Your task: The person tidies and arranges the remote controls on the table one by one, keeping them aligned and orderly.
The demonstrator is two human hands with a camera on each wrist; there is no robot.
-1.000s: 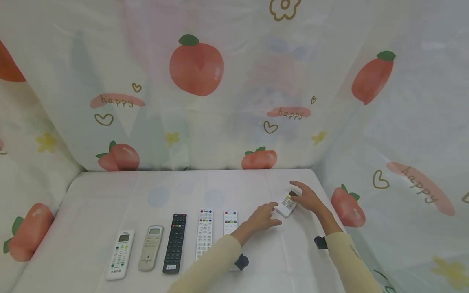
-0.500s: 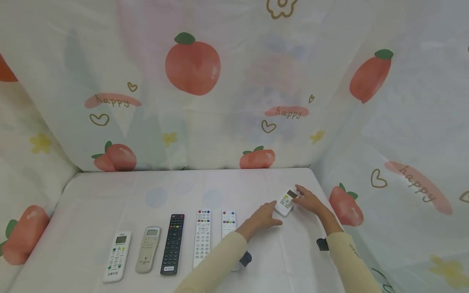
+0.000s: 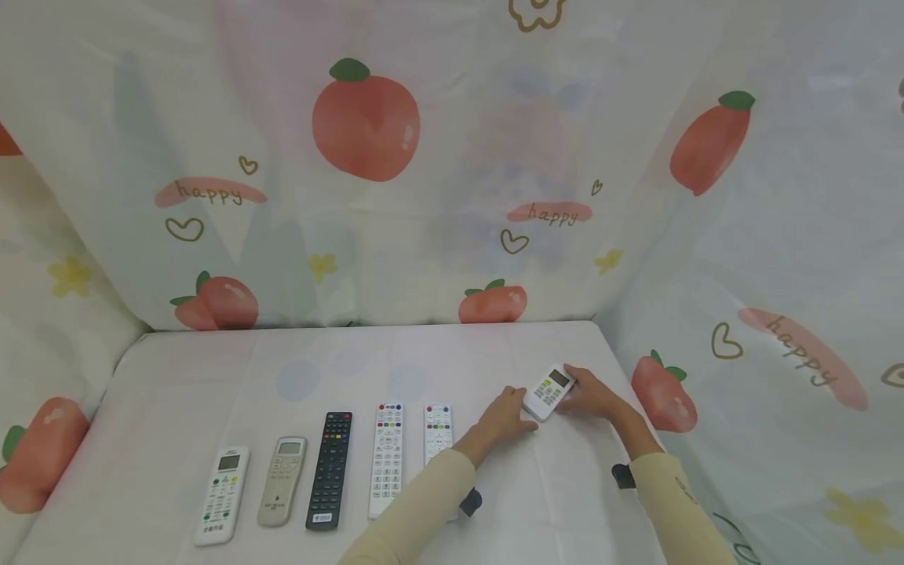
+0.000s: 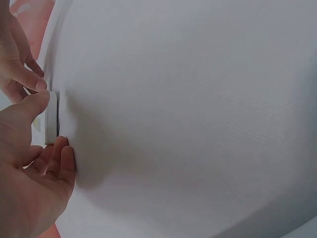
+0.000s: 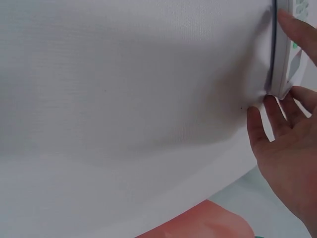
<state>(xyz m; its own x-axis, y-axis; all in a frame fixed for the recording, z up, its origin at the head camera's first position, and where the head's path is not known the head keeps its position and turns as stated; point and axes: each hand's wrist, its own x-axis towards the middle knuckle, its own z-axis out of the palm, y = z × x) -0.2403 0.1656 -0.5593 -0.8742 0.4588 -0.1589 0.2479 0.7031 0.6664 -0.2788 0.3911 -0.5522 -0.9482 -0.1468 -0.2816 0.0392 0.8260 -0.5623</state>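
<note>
A small white remote control point(image 3: 546, 394) with a dark screen lies at a slant near the table's right back corner, between both hands. At its lower left end, my left hand point(image 3: 503, 416) holds it. The left wrist view shows that thumb on one edge of the remote control point(image 4: 52, 119) and the fingertips by the other. My right hand point(image 3: 589, 394) grips the upper right end, its thumb point(image 5: 297, 30) along the near side in the right wrist view and its fingers round the end. Whether the remote is wholly off the cloth, I cannot tell.
To the left stand several remotes in a row: a white one point(image 3: 222, 496), a beige one point(image 3: 282, 482), a black one point(image 3: 329, 471) and a long white one point(image 3: 387, 459). Another white remote point(image 3: 438, 430) is partly under the left sleeve point(image 3: 417, 510). Fruit-printed cloth walls point(image 3: 410, 235) surround the table.
My right hand has come down from above the small remote and closed on its right end. My left hand has come up against the other end. The row of remotes stays as it was.
</note>
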